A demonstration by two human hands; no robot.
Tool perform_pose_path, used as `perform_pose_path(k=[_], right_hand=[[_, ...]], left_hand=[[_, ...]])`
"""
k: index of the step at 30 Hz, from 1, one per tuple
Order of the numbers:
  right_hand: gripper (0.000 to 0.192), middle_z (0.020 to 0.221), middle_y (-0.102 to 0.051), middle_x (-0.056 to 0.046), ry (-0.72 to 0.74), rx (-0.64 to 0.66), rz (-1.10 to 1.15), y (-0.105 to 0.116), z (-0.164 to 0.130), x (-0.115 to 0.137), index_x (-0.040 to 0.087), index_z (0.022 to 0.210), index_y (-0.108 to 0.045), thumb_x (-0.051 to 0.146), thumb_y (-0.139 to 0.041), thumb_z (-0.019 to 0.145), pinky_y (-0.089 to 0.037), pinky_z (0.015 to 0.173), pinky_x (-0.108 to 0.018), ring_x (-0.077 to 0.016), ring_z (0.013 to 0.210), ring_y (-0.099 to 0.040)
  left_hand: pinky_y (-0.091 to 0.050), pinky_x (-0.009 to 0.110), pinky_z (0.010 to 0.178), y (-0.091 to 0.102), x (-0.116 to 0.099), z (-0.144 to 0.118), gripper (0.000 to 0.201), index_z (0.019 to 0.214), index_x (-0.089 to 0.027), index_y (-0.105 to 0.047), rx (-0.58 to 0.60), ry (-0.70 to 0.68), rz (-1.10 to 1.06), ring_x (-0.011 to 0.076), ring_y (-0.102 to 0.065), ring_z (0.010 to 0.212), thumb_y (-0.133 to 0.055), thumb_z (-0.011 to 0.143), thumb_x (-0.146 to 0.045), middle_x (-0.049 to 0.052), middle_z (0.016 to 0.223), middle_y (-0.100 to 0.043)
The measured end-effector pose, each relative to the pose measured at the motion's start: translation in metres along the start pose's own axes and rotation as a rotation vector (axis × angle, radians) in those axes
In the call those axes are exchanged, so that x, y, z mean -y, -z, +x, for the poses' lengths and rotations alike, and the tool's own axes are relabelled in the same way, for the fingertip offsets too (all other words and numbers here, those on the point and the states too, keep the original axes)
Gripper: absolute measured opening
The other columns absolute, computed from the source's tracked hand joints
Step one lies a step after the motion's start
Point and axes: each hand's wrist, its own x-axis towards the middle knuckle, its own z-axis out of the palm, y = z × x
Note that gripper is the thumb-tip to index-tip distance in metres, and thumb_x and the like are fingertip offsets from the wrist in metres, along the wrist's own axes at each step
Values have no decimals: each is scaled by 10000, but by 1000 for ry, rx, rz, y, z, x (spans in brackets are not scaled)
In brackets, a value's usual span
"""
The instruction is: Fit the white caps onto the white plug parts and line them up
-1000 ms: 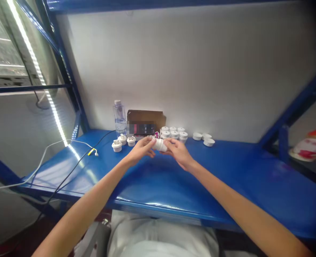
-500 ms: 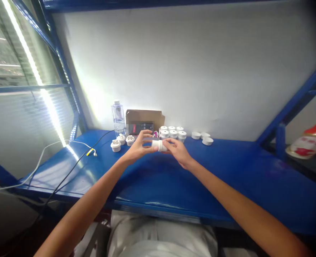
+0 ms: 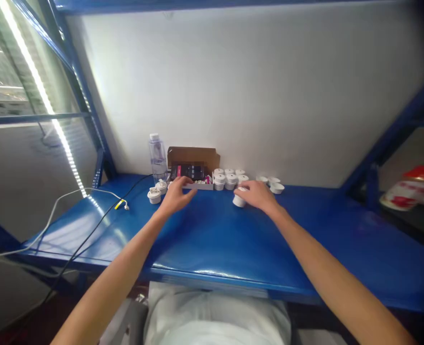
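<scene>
My right hand grips a white round plastic case from above, just in front of the cluster of similar closed white cases. My left hand is at the left, thumb apart from its fingers, in front of the small open box. It covers most of a white round piece there; whether it touches that piece is hidden. Farther left stand white round pieces with small parts showing on top. White shallow round caps lie to the right of the cluster.
A phone leans inside the box, above small parts. Behind the left pieces stands a clear bottle. A black cable and a white cable cross the left side of the blue table. A red-and-white package sits far right.
My hands have parted. The right hand has carried the white case right, beside the cluster; the left hand has let go and moved left, over a white piece.
</scene>
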Motion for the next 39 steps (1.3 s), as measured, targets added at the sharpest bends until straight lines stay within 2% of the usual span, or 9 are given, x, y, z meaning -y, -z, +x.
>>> perform_pose_path(k=[7, 11, 14, 17, 22, 25, 30, 36, 39], right_hand=[[343, 990, -694, -132, -116, -284, -130, 7, 21, -80, 165, 979, -647, 425, -670, 756, -505, 860, -385, -281, 950, -636], [335, 1258, -646, -159, 27, -99, -7, -9, 23, -94, 151, 1103, -667, 349, -572, 849, -509, 951, -399, -275, 1115, -627], [546, 1559, -400, -171, 65, 54, -89, -16, 24, -98, 137, 1391, -542, 269, -543, 861, -411, 1103, -431, -307, 1374, -467], [618, 1625, -280, -173, 34, 91, -232, -16, 25, -100, 128, 1493, -431, 252, -496, 891, -299, 1181, -468, -324, 1465, -338], [722, 1531, -426, -212, -93, -3, -375, -10, 23, -95, 145, 1552, -274, 306, -518, 892, -235, 1133, -653, -398, 1473, -266], [764, 1339, -593, -227, -131, -41, -344, -7, 22, -87, 135, 1538, -293, 284, -579, 846, -323, 1083, -621, -410, 1363, -429], [433, 944, -719, -128, -187, 39, -35, 2, 20, -68, 161, 1140, -673, 299, -696, 731, -518, 900, -453, -325, 954, -664], [177, 928, -710, -52, -242, 277, 954, 8, 11, -35, 191, 905, -668, 306, -690, 772, -612, 824, -402, -206, 872, -679], [151, 947, -709, -51, -216, 320, 1056, 0, 7, -21, 203, 912, -673, 309, -681, 806, -628, 806, -425, -206, 869, -677]], left_hand=[[-461, 382, 924, 27, 14, 9, 199, 978, -202, -642, -200, 79, 328, 250, -602, 1005, -592, 808, -293, 73, 1031, -656], [-442, 427, 944, 35, 14, 8, 218, 1002, -225, -640, -210, 165, 446, 292, -569, 1102, -587, 826, -341, 89, 1114, -646], [-423, 491, 943, 39, 17, 8, 262, 1042, -242, -635, -178, 239, 545, 343, -533, 1157, -591, 831, -391, 114, 1169, -634], [-406, 521, 937, 40, 23, 7, 281, 1055, -248, -639, -109, 266, 607, 370, -515, 1174, -590, 832, -412, 126, 1189, -639], [-351, 534, 975, 32, 26, 3, 355, 1170, -242, -631, -39, 151, 659, 376, -473, 1237, -577, 829, -321, 136, 1216, -664], [-315, 563, 999, 25, 25, -1, 394, 1218, -237, -622, -2, 94, 677, 378, -459, 1265, -570, 833, -297, 157, 1204, -673], [-308, 570, 1031, 22, 26, 0, 328, 1138, -246, -659, -4, 80, 633, 365, -487, 1259, -584, 821, -285, 139, 1168, -691], [-484, 386, 896, 12, 22, 4, 326, 1082, -224, -686, 176, -39, 40, 276, -648, 1026, -682, 761, -282, 94, 1121, -714], [-504, 335, 881, -1, 15, 0, 451, 1162, -210, -660, 309, -86, -180, 252, -646, 1062, -746, 737, -335, 96, 1179, -691]])
